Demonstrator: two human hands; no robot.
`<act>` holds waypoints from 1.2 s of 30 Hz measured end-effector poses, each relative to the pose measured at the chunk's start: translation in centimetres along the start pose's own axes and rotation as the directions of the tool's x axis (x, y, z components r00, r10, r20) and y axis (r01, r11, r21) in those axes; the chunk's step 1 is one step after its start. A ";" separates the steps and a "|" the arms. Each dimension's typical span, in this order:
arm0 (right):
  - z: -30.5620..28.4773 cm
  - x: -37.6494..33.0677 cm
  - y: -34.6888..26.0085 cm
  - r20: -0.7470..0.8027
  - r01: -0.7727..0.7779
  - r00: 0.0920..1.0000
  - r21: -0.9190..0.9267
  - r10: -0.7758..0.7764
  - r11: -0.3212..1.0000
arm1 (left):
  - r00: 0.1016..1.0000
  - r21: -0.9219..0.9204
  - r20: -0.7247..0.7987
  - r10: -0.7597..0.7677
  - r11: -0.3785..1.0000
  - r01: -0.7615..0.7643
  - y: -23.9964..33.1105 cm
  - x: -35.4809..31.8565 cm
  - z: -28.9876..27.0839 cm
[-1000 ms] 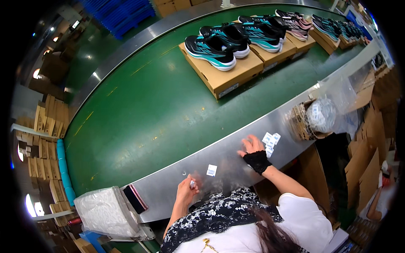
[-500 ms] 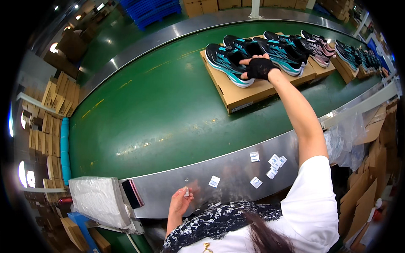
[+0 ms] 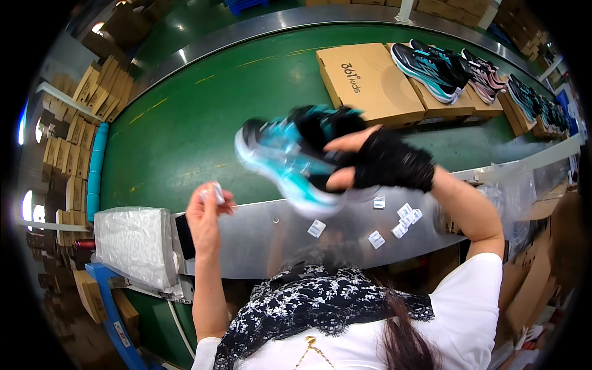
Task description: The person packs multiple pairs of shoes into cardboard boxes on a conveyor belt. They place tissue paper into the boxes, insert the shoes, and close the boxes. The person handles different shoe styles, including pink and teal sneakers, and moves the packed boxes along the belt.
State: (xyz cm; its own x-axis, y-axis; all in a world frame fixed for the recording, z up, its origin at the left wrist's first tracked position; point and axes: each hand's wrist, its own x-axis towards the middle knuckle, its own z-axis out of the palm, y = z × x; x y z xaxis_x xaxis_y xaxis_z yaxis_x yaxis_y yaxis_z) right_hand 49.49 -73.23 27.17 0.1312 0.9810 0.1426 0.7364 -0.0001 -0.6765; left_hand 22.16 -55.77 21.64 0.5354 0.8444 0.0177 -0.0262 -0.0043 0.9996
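A pair of black and teal sneakers, blurred by motion, hangs over the near side of the green belt. My right hand, in a black fingerless glove, grips them at the heel and collar openings. To their left, my left hand is raised with a small white packet pinched between thumb and fingers. Several similar white packets lie on the metal ledge in front of me. Beyond the sneakers, a brown shoebox rests on the belt with its lid bare.
More sneakers stand on boxes in a row toward the far right. A wrapped white stack sits at the ledge's left end, beside a dark flat item. Stacked cartons line the left side. Clear plastic bags hang at right.
My right hand has lifted the pair of sneakers off the shoebox and brought it toward me and leftward. My left hand has risen and moved left, still pinching the packet.
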 end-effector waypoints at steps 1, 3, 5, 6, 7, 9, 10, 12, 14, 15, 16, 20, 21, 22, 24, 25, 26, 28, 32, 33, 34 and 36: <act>1.3 0.0 -1.4 0.124 0.095 0.990 -0.178 -0.073 0.979 | 0.992 0.061 -0.054 0.111 0.992 -0.108 1.5 0.6 1.0; 5.1 -0.6 -2.1 0.232 0.309 0.942 -0.317 -0.243 0.897 | 0.972 0.120 -0.073 0.222 0.970 -0.213 1.8 1.4 2.7; 9.9 -1.6 -1.4 0.125 0.487 0.871 -0.335 -0.474 0.807 | 0.942 0.273 -0.004 0.334 0.907 -0.321 0.1 1.9 3.8; 12.8 -1.9 -0.8 0.088 0.542 0.829 -0.373 -0.552 0.754 | 0.976 0.356 0.073 0.205 0.909 -0.217 -2.0 2.0 3.2; 15.8 -1.9 -0.3 0.102 0.592 0.788 -0.399 -0.607 0.701 | 0.973 0.328 0.109 0.203 0.917 -0.228 -4.8 2.0 3.1; 17.4 -1.8 -0.2 0.308 0.623 0.777 -0.255 -0.548 0.740 | 0.987 0.507 0.155 0.039 0.855 -0.114 -10.7 1.0 0.5; 17.0 -1.4 0.5 0.450 0.581 0.757 -0.135 -0.473 0.802 | 0.970 0.446 0.221 -0.106 0.895 -0.004 -12.7 0.1 0.1; 15.9 -0.5 3.5 0.316 0.331 0.891 0.042 -0.327 0.943 | 0.933 0.280 0.184 -0.309 0.926 0.252 -13.1 -0.4 0.7; 14.7 1.6 10.7 0.002 0.111 0.994 0.123 -0.112 0.986 | 0.935 0.378 0.215 -0.281 0.907 0.186 -13.1 -0.5 1.4; 11.0 2.8 11.8 -0.091 0.043 0.993 -0.325 -0.076 0.945 | 0.932 0.373 0.226 -0.282 0.909 0.185 -13.5 -0.6 1.2; 8.1 3.8 12.4 -0.087 -0.224 0.974 -0.488 0.208 0.844 | 0.928 0.351 0.222 -0.299 0.912 0.210 -13.9 -0.5 0.9; 8.3 3.8 22.8 -0.459 -0.534 0.842 -0.634 0.283 0.559 | 0.925 0.347 0.228 -0.305 0.913 0.215 -14.0 0.4 0.8; 9.3 3.9 23.5 -0.476 -0.524 0.850 -0.719 0.224 0.457 | 0.921 0.343 0.242 -0.304 0.915 0.211 -13.6 0.8 1.2; 10.0 3.7 23.6 -0.517 -0.538 0.836 -0.714 0.181 0.447 | 0.905 0.312 0.267 -0.332 0.918 0.245 -12.6 0.9 1.7; 12.1 3.7 22.2 -0.588 -0.521 0.807 -0.658 0.061 0.543 | 0.882 0.280 0.298 -0.365 0.917 0.285 -11.4 1.6 2.2; 12.8 3.6 19.8 -0.606 -0.496 0.792 -0.565 0.076 0.659 | 0.918 0.285 0.274 -0.286 0.936 0.207 -11.2 2.5 2.2; 13.1 2.9 16.9 -0.625 -0.469 0.774 -0.460 0.100 0.754 | 0.944 0.290 0.259 -0.206 0.949 0.128 -11.0 3.2 2.9; 13.8 1.0 12.4 -0.672 -0.437 0.739 -0.437 0.038 0.786 | 0.968 0.263 0.240 -0.071 0.965 0.006 -8.6 4.0 6.2; 13.7 -1.9 5.0 -0.662 -0.202 0.746 -0.131 0.066 0.971 | 0.850 0.361 0.248 0.465 0.769 -0.527 -5.3 3.9 10.9; 13.6 -2.3 4.0 -0.683 -0.185 0.726 -0.093 0.072 0.978 | 0.790 0.455 0.265 0.553 0.650 -0.609 -4.3 3.4 11.8; 13.0 -2.2 3.6 -0.693 -0.204 0.716 -0.092 0.085 0.975 | 0.785 0.441 0.283 0.550 0.652 -0.616 -4.5 3.3 11.5; 11.0 -1.9 3.5 -0.797 -0.083 0.588 0.105 0.134 0.991 | 0.801 0.509 0.295 0.521 0.623 -0.593 -5.1 3.7 9.1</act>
State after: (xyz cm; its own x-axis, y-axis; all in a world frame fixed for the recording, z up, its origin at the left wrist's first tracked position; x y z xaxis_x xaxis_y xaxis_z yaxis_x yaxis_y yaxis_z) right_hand 44.55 -72.97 16.57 0.7052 0.4226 0.5693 0.6489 -0.0612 -0.7584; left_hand 31.96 -57.53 16.82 0.6645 0.5159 0.5406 0.0960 -0.7764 0.6228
